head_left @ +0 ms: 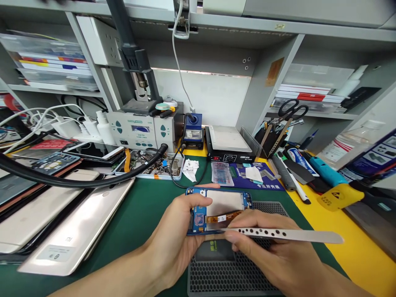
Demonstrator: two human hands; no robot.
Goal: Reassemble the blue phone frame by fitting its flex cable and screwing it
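My left hand is closed around an opened smartphone, tilted above the mat with its insides facing up. Its thumb rests on the phone's upper edge near the blue circuit board. An orange-brown flex cable crosses the pale metal plate inside. In my right hand is a pair of silver tweezers with a row of holes, pinched between thumb and fingers. The fine tips touch or hover at the phone's lower edge; I cannot tell which. My right fingers cover the phone's lower right corner.
A black honeycomb mat lies beneath the hands. Phones and back covers are stacked at left, under a black hose. Behind stand a parts tray, a soldering station and a heating plate. Tools and a bottle occupy the right.
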